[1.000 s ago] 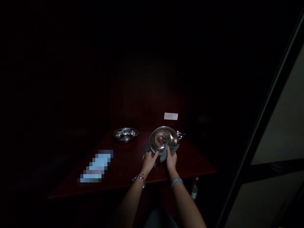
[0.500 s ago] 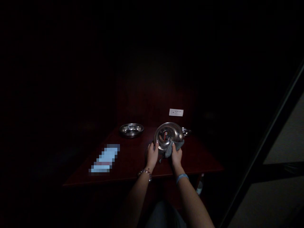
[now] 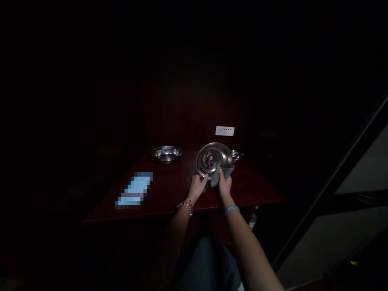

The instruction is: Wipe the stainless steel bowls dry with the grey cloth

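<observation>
A round steel dish [image 3: 214, 157] stands tilted on its edge on the dark red table [image 3: 169, 194], its inside facing me. My left hand [image 3: 198, 186] grips the dish's lower left rim, fingers curled on it. My right hand [image 3: 224, 184] is closed on a grey cloth [image 3: 216, 176] pressed against the dish's lower rim. A beaded bracelet sits on my left wrist and a blue band on my right.
A second steel bowl [image 3: 166, 153] lies flat at the table's back left. Another small metal piece [image 3: 238, 155] shows behind the held dish. A blurred light-blue flat item [image 3: 135, 190] lies at the left. A white socket plate [image 3: 224, 130] is on the dark back wall.
The view has shifted, so everything sits a little higher in the picture. My left hand has slid from the dish's left side to its lower rim. The cloth stays at the rim.
</observation>
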Demonstrator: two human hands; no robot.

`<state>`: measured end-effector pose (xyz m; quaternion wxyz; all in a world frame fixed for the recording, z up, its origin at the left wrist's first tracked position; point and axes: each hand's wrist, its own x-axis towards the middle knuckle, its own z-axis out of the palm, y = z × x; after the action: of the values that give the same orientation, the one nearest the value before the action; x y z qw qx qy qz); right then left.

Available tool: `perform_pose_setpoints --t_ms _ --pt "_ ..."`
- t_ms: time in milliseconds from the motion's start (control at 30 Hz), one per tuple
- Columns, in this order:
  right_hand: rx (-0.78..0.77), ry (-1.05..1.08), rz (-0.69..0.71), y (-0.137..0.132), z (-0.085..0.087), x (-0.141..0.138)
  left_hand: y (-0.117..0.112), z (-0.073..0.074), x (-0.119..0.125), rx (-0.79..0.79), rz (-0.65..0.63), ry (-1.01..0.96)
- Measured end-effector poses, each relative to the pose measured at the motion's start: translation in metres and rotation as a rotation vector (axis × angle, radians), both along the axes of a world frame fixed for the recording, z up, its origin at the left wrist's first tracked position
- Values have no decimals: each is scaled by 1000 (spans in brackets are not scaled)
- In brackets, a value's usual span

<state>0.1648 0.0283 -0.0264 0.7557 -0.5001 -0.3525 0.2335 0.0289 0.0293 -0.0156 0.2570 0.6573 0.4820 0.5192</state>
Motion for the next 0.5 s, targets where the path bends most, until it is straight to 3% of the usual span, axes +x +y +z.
perform_pose_setpoints --t_ms 167,500 --pt "-14 4 16 2 1 -2 6 -3 0 -16 -32 -139" --pt "-70 13 -17 3 0 -3 8 -3 0 -29 -27 -152"
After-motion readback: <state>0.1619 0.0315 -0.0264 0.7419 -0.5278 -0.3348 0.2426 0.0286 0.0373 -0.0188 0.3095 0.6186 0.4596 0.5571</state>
